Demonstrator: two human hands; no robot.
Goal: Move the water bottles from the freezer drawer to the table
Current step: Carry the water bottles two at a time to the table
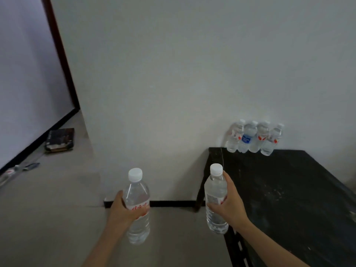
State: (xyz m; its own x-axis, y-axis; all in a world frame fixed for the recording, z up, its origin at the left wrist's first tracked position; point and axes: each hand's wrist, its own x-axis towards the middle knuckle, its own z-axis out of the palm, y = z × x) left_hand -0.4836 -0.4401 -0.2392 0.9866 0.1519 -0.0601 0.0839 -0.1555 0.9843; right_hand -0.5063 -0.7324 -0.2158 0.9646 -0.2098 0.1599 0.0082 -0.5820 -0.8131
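My left hand grips a clear water bottle with a white cap and red print, upright over the floor. My right hand holds a second clear bottle, also upright, just at the left edge of the black table. Several more water bottles stand in a row at the table's far edge against the wall, one with a blue label. The freezer drawer is out of view.
A pale wall rises straight ahead with a black skirting strip at its foot. On the grey floor at left lie a dark flat box and a fallen bottle. A dark door frame runs up the left.
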